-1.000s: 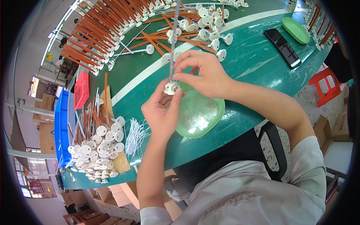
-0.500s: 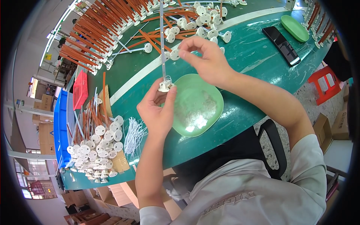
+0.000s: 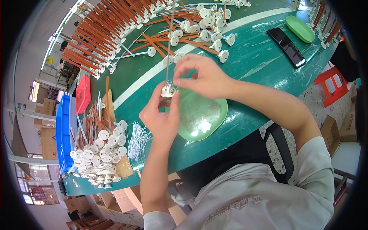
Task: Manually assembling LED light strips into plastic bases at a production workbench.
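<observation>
Between the thumb and fingers of my left hand (image 3: 161, 120) is a white round lamp base (image 3: 167, 91), held flat side down. A narrow pale LED strip (image 3: 168, 50) stands upright from it, and thin wires loop around its foot. My right hand (image 3: 203, 76) is right beside the base, thumb and forefinger pinched together close to the wires. Whatever lies in that pinch is too small to make out. Beneath both hands sits a green plate (image 3: 209, 119), with some clear specks or scraps on its surface.
White wires (image 3: 138, 141) lie in a bundle left of my left forearm, beside piled strips with round bases (image 3: 101, 155). A red basket (image 3: 82, 94) and blue bin (image 3: 64, 130) stand farther left. Rows of orange strips (image 3: 99, 36) stretch behind. A phone (image 3: 286, 46) and green dish (image 3: 300, 29) lie right.
My right hand has come down and slightly left, from above the base to beside its wires. The left hand still holds the base, now tipped a little, with the strip shifted slightly right.
</observation>
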Available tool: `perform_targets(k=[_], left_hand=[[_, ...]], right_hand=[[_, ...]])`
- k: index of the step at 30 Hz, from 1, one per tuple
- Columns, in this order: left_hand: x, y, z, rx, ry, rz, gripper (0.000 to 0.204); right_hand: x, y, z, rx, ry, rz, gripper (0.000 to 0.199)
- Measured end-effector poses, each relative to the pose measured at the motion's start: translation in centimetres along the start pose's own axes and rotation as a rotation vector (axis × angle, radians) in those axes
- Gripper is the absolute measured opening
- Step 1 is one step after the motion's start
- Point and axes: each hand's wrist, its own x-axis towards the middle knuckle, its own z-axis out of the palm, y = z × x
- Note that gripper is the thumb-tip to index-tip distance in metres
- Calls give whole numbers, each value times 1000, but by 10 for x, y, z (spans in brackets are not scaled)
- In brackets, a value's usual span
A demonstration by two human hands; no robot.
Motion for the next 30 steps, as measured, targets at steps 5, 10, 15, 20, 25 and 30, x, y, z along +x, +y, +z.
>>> perform_targets(k=[5,10,15,20,25,30], left_hand=[[-2,6,-1,324,-8,276,37],[-1,4,-2,373,11,407,39],[0,3,-3,434,79,444,39],[7,-5,-10,628,118,409,38],[3,2,-11,797,51,494,39],[4,2,-6,834,59,623,37]], right_hand=[[-1,-4,1,125,-130,16,12],[0,-3,-2,182,-217,42,10],[-1,-3,6,300,-153,120,8],[-6,-4,2,-236,126,-439,11],[-7,-6,10,-518,249,-861,16],[-7,-1,10,-699,308,-925,19]])
